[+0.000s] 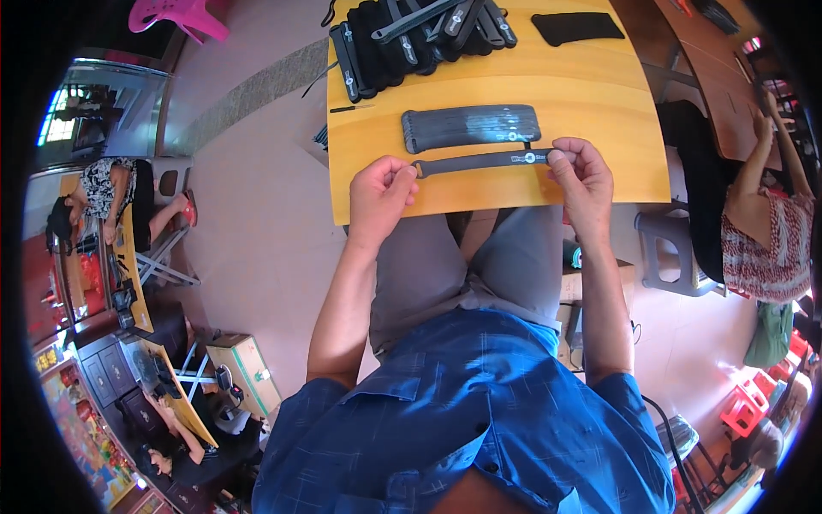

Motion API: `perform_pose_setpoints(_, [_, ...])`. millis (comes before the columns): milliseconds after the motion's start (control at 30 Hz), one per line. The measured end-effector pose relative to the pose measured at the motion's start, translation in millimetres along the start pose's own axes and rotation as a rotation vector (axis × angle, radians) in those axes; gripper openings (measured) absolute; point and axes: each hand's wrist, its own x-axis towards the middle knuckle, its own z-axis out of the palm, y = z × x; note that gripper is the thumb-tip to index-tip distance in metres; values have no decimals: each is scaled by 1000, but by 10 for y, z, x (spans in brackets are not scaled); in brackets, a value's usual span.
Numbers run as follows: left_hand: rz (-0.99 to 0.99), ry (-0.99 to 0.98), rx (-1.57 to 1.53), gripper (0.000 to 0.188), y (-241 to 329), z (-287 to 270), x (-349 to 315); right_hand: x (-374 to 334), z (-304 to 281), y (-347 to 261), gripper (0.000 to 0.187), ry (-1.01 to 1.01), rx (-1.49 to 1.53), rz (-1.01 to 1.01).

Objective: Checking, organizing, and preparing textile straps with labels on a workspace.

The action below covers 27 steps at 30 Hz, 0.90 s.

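A dark grey strap with a printed white label is stretched level above the near part of the yellow table. Its left end, with a small loop, is pinched between the thumb and fingers of my left hand. My right hand grips the other end, thumb on top beside the label. Just beyond the strap lies a neat stack of similar straps, shiny on top. A pile of black and grey straps covers the far left of the table.
A flat black piece lies at the table's far right. A thin dark tool rests near the left edge. A grey stool stands to the right, beside a seated person. Other people sit at tables on the left. A pink chair is at the far left.
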Motion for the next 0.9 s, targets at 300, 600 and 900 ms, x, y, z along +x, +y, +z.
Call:
perform_pose_setpoints(300, [63, 61, 254, 15, -51, -41, 271, 284, 91, 37, 12, -29, -244, -67])
perform_pose_setpoints(600, [66, 85, 327, 14, -45, -21, 367, 322, 101, 104, 12, -5, -404, -42])
perform_pose_setpoints(900, [87, 100, 386, 15, 15, -3, 382, 347, 128, 75, 13, -3, -405, -35])
